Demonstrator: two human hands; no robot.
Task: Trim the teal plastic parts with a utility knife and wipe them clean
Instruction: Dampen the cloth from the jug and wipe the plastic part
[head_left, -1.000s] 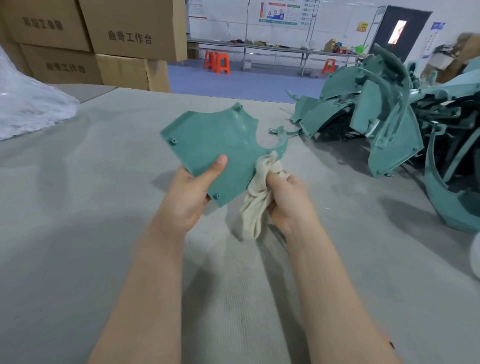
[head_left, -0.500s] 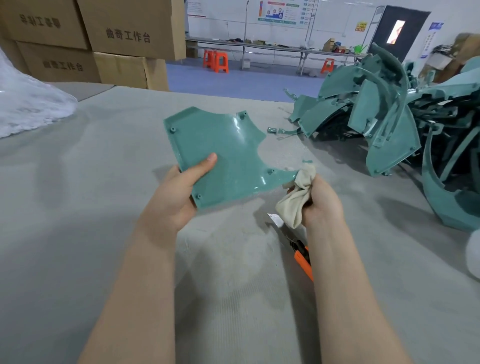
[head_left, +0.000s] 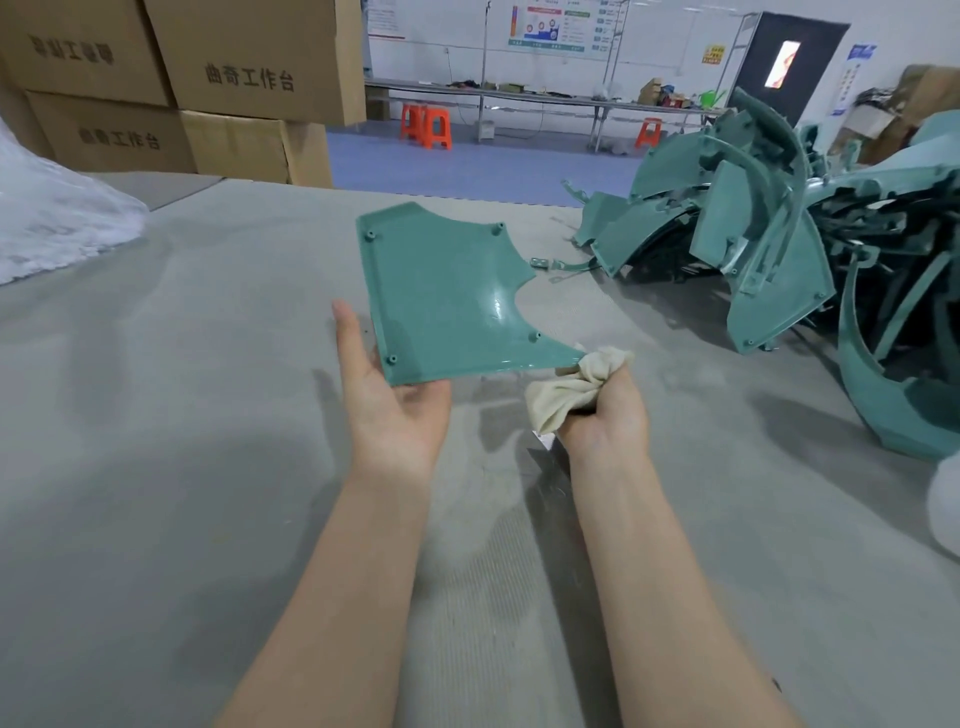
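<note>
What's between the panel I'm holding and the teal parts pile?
Head view: one thin curved teal strip by the pile, otherwise bare grey mat.

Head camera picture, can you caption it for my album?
Left hand supports a teal panel while right hand holds a cloth at its corner.

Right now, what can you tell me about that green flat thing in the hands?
The teal plastic part is a flat, glossy panel with a raised rim, round screw posts near its corners and one curved cut-out edge. It is held above the table, its near corner resting on the flat left hand; the cream cloth bunched in the right hand touches its pointed right tip.
</note>
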